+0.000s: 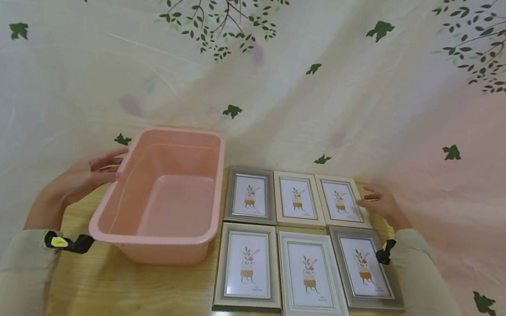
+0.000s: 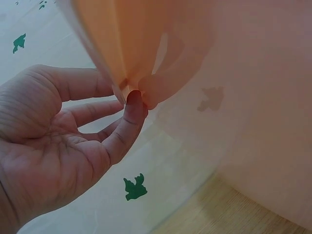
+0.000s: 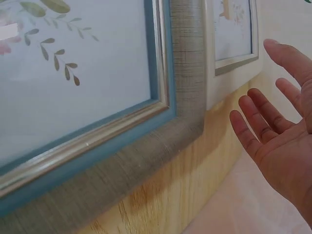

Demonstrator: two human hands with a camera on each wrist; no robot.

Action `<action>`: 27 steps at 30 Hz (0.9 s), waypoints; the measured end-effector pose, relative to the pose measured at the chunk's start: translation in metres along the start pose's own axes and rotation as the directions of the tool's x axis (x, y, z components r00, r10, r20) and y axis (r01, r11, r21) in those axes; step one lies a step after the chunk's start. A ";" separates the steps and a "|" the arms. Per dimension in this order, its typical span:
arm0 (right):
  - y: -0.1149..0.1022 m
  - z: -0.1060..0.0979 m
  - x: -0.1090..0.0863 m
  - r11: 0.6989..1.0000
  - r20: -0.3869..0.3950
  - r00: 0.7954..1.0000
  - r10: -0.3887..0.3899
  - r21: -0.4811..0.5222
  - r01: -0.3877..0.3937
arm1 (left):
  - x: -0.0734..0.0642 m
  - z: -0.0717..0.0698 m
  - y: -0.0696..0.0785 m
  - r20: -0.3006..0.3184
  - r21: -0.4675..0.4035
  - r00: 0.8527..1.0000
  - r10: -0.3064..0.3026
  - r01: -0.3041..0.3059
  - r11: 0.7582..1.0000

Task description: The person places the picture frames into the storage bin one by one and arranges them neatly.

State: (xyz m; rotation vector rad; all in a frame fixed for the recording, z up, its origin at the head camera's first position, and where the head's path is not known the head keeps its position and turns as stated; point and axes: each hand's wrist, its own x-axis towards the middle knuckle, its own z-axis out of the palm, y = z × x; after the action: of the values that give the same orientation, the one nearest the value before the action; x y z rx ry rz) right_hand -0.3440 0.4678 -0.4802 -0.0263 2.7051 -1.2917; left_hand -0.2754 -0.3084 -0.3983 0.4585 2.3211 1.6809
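A pink plastic basin [image 1: 152,241] stands on the left of the wooden table. My left hand [image 1: 85,177] pinches its left rim, as the left wrist view shows with the thumb and fingers on either side of the basin edge [image 2: 134,92]. My right hand [image 1: 382,203] is beside the right edge of the cream photo frame [image 1: 340,201] in the far right corner. Its fingers [image 3: 263,114] are spread and loosely bent, with nothing held. Nearer me lies a grey-brown photo frame [image 1: 364,269], turned slightly, under the right wrist.
Several more photo frames lie face up in two rows: a dark grey one [image 1: 250,196], a cream one [image 1: 299,199], a champagne one [image 1: 249,268] and a white one [image 1: 311,278]. A patterned cloth [image 1: 290,89] hangs behind the table [image 1: 146,297].
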 end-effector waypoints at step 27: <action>0.016 0.021 0.010 0.999 -0.088 0.996 0.027 -0.043 -0.031 | 0.001 0.001 0.000 -0.024 -0.005 1.000 -0.013 0.013 1.000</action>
State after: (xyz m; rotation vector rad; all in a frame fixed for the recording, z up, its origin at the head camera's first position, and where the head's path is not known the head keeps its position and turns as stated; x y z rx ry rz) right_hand -0.3508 0.4607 -0.5072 0.0653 2.7956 -1.2536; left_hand -0.2757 -0.3069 -0.3991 0.4238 2.3311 1.6954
